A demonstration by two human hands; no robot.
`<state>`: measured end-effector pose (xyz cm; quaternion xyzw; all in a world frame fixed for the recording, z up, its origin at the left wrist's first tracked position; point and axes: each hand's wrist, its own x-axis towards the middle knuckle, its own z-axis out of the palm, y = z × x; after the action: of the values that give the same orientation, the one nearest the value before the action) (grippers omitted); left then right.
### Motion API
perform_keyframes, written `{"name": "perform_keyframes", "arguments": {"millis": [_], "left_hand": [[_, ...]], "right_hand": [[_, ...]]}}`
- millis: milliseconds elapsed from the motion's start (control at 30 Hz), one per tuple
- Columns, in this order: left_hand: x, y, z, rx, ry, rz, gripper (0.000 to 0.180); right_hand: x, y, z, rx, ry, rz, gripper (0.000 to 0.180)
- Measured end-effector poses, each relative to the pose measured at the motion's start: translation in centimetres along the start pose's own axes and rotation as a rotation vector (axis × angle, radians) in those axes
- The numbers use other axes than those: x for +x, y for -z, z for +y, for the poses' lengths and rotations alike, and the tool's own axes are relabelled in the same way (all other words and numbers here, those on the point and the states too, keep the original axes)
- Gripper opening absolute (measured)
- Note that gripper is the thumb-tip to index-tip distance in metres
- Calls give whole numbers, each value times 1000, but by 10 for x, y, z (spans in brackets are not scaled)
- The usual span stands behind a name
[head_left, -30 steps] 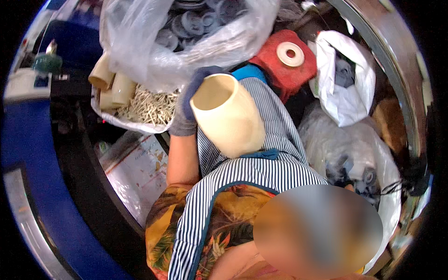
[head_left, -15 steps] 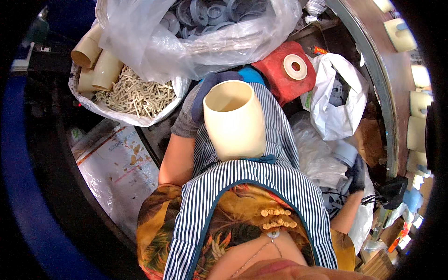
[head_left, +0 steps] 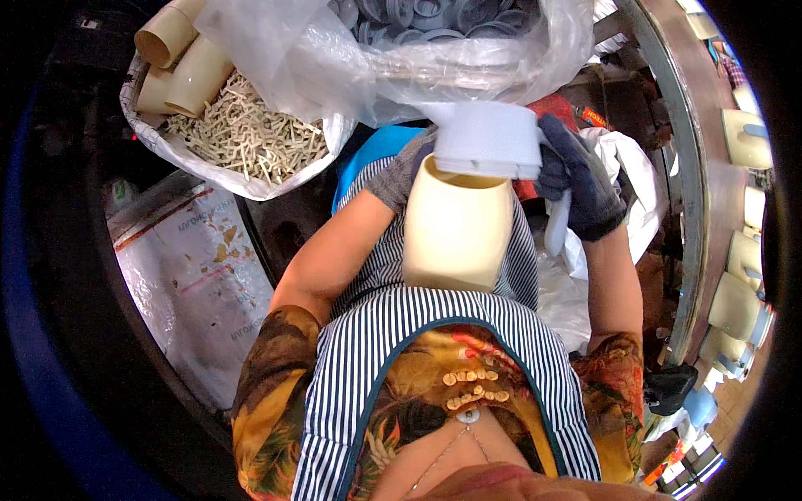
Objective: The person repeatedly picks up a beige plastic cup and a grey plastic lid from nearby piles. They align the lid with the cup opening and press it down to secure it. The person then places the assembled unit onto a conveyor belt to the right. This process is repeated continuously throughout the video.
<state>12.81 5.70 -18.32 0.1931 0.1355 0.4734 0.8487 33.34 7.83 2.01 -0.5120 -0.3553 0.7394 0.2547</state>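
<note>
A cream, barrel-shaped plastic jug body (head_left: 458,234) stands against my lap with its open rim facing up and away. My left hand (head_left: 409,171), in a grey and dark blue glove, grips its left far side; the fingers are hidden behind it. Over the rim sits or hovers a pale grey-blue plastic ring-shaped part (head_left: 489,138); whether it touches the rim I cannot tell. My gloved right hand (head_left: 585,179) is closed around the right side of this part, and a pale strip of it hangs below the fingers.
A clear bag (head_left: 276,63) of grey round plastic pieces lies ahead. Left of it, a white sack (head_left: 242,185) holds small cream pieces and cream jug bodies (head_left: 200,75). A red object (head_left: 551,106) and a white bag (head_left: 643,167) are at right, beside a curved bench edge (head_left: 695,192).
My right hand has come up from the bag at lower right, carrying the grey-blue ring part to the jug body's rim. The jug body and left hand have shifted right.
</note>
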Motion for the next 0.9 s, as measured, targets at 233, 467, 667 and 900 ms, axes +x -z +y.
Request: {"name": "perform_keyframes", "arguments": {"millis": [233,467,667,900], "left_hand": [[-42,-71,63,103,-31,279,68],[-40,-77,64,150,-60,213,75],[-40,-88,64,248,-80,278,77],[-46,-72,76,691,57,171,83]], "right_hand": [[34,-6,1,-143,-16,189,26],[38,0,12,-113,7,175,28],[37,0,19,-191,131,242,27],[42,-7,31,-205,212,233,28]]}}
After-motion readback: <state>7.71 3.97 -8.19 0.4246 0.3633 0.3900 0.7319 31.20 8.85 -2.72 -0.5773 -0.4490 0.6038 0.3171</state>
